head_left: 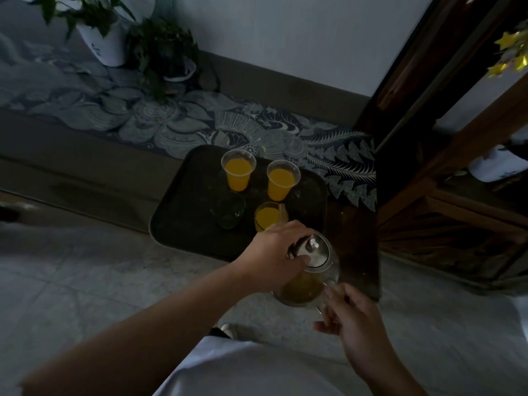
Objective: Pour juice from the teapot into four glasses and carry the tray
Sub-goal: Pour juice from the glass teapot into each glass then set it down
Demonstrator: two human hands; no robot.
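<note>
A dark rectangular tray (183,224) lies on a low table. On it stand two clear plastic cups of orange juice, one at the back left (238,173) and one at the back right (282,180). A glass of juice (268,216) stands nearer me, and an empty clear glass (228,210) is to its left. A glass teapot (305,284) with juice in it sits at the tray's near right corner. My left hand (274,252) rests on its lid. My right hand (353,318) grips the teapot's handle.
A patterned blue runner (171,130) crosses the table behind the tray. Two potted plants, one in a white pot (105,44) and a smaller one (165,52), stand at the back left. A dark wooden cabinet (445,195) rises on the right. Pale floor tiles (85,281) lie below.
</note>
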